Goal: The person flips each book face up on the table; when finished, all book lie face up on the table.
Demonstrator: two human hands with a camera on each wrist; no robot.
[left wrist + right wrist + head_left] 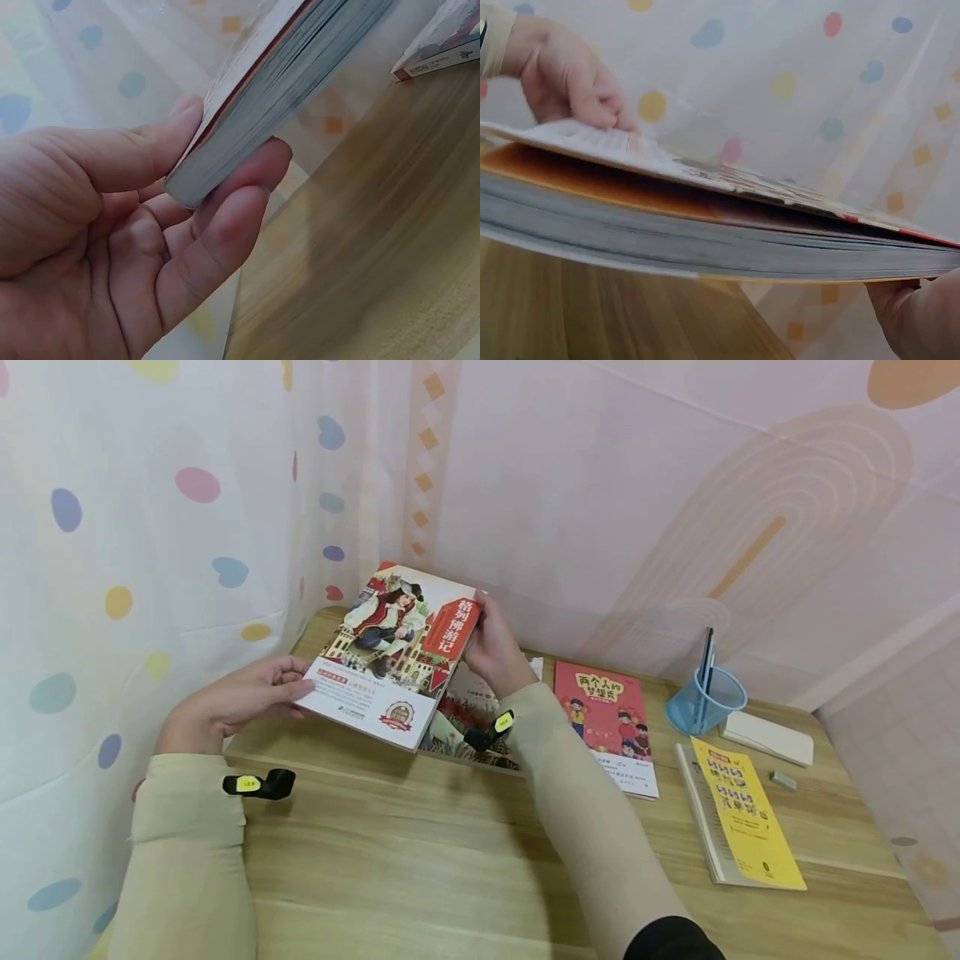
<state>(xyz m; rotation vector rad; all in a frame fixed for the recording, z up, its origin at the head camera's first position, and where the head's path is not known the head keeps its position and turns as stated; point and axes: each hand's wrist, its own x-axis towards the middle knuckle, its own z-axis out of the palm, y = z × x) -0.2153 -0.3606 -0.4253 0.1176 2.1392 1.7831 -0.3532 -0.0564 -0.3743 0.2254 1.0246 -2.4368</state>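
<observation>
A paperback book [390, 668] with an illustrated figure in a hat and red vest on its cover is held tilted above the desk. My left hand [240, 697] pinches its lower left corner, thumb on the cover and fingers beneath, as the left wrist view shows along the page edges [262, 112]. At the upper right edge, my right hand [495, 643] grips the book, its fingers partly hidden. In the right wrist view the front cover [637, 154] lifts slightly off the pages [705, 244]. Below lies another book [468, 693], partly covered by the held one and the right arm.
Right of the right forearm lies a red book [607, 714]. Farther right are a blue mesh pen cup [690, 710] with pens, a white box-like object [768, 739], a small grey piece [783, 780] and a yellow-covered book [750, 818]. Patterned curtains [525, 485] border the wooden desk [390, 860].
</observation>
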